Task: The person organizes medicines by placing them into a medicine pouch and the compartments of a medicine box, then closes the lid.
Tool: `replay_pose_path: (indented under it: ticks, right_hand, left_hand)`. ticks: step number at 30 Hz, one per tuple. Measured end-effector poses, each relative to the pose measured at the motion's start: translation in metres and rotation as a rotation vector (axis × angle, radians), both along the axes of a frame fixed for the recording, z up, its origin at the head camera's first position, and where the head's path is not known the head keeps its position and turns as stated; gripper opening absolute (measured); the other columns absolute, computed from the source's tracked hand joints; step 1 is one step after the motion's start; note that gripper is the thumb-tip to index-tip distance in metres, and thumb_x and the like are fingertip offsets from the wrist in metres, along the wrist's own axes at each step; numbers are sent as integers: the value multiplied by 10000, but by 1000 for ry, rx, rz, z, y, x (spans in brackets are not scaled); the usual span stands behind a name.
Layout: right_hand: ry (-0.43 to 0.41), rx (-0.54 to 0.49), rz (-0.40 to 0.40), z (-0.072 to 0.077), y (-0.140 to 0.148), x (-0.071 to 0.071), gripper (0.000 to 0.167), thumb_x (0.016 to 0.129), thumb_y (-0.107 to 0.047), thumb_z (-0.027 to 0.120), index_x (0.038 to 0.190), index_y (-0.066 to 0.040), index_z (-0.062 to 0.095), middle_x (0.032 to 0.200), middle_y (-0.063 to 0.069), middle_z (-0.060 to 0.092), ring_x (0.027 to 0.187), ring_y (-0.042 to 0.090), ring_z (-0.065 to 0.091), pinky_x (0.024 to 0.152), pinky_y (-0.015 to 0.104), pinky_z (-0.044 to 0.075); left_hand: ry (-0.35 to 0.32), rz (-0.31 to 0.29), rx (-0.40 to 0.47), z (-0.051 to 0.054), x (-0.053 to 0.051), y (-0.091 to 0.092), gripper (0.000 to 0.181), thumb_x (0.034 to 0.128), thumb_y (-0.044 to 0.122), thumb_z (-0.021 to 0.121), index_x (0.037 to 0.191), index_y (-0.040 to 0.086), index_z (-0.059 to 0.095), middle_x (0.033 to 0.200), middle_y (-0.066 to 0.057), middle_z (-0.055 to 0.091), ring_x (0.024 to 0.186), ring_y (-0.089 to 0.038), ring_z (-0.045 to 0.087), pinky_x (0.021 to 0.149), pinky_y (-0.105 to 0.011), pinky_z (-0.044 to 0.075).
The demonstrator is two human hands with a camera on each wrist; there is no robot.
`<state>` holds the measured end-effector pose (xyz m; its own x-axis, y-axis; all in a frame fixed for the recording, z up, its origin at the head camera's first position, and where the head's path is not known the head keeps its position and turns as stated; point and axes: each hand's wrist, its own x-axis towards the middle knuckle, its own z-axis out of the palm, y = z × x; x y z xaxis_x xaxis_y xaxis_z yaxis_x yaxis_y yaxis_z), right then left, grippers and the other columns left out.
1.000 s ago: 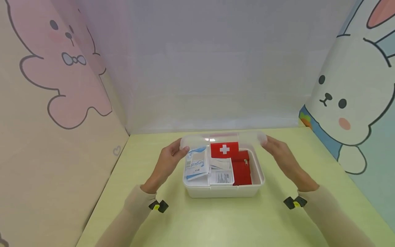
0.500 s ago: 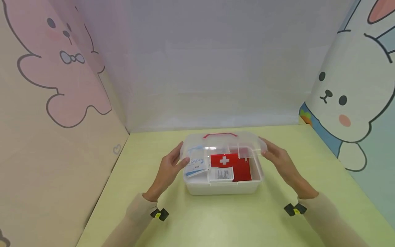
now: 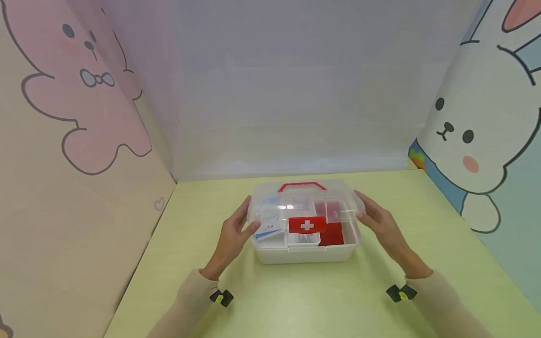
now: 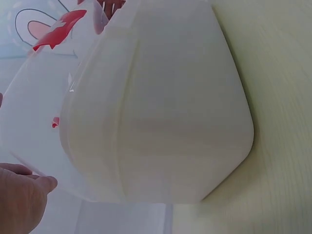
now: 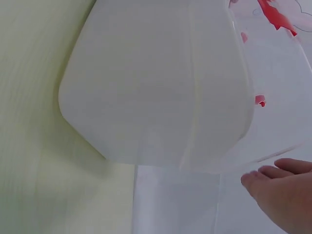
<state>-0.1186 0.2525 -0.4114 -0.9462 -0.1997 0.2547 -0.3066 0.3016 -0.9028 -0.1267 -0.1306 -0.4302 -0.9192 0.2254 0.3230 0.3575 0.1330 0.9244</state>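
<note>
A white first-aid box [image 3: 304, 256] stands on the table, its clear lid [image 3: 338, 188] tilted partway down over it. On the lid are a red handle [image 3: 302, 184] and a red latch [image 3: 296, 225] with a white cross. My left hand [image 3: 231, 237] holds the lid's left side, thumb toward the front. My right hand [image 3: 384, 230] holds its right side the same way. Through the lid and the gap below it show blue-and-white packets [image 3: 269, 224], a white labelled packet [image 3: 305, 238] and a red pouch [image 3: 333, 235].
The box rests on a pale yellow-green table [image 3: 296, 300]. A whitish sheet [image 3: 291, 103] rises behind it. Side panels carry a pink cartoon animal [image 3: 105, 117] at left and a white rabbit [image 3: 473, 117] at right.
Both hands have swung the lid forward and down, from raised to low over the box. The red latch has come down with it and the handle has come into view.
</note>
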Motion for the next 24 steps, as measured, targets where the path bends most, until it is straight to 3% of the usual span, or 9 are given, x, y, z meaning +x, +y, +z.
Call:
replay_pose_path:
  ticks: [2,4,6,8,10,12,14,18,24]
  right_hand:
    - [119,-15,-64,-1,-2,4,596,973,-49,553,1525,-47,328,1555,226,346,1396,40,398,997,63,389]
    - [316,1,-177,0,-6,10,579,901,25,619,1451,5,437,1476,252,442,1357,-17,415,1016,53,367]
    - [535,16,-319,2,-12,18,457,846,25,668,1293,54,582,1302,260,578,1231,-59,484,990,81,386]
    - [720,20,-407,4,-21,28,268,832,-13,685,1080,88,674,1061,249,659,1035,-38,550,858,125,427]
    - [814,28,-395,3,-31,39,158,861,-75,675,910,73,699,865,189,666,858,-18,538,718,151,409]
    - [792,73,-332,1,-43,50,110,870,-87,692,835,17,702,742,99,642,707,-14,489,603,140,385]
    - [678,138,-263,-3,-56,59,43,851,-62,723,877,-28,720,705,6,632,623,-21,456,530,126,373]
    - [416,255,-223,-14,-75,62,241,830,-68,754,1070,-67,727,699,-71,651,538,-35,432,480,128,377]
    - [232,187,-165,-23,-82,54,199,903,-78,681,1096,-38,709,705,19,686,472,-11,444,438,180,392]
  left_hand:
    - [-4,8,3,-1,0,1,713,945,163,643,1538,27,271,1620,-159,236,1497,-257,258,1127,-209,281]
    - [-5,10,5,-1,1,1,709,947,155,640,1537,24,271,1620,-158,237,1496,-262,255,1130,-225,280]
    - [-1,10,5,-1,1,1,702,949,149,636,1535,18,272,1619,-153,239,1496,-269,255,1133,-238,283]
    - [7,9,9,-2,1,1,697,950,134,632,1534,13,271,1619,-151,240,1495,-274,253,1134,-251,285]
    - [18,11,12,-2,1,0,694,949,118,630,1533,7,271,1617,-155,244,1494,-278,256,1135,-258,285]
    - [28,17,13,-1,1,0,694,947,113,632,1531,3,273,1614,-159,249,1492,-274,263,1134,-252,285]
    - [30,22,19,-1,2,0,698,944,114,637,1530,2,275,1612,-169,253,1491,-263,270,1131,-235,282]
    - [28,19,35,-2,3,1,699,942,112,639,1530,2,277,1612,-177,249,1493,-262,266,1126,-206,279]
    - [9,13,45,-6,4,3,704,938,102,645,1529,2,277,1615,-179,238,1497,-259,252,1111,-162,282]
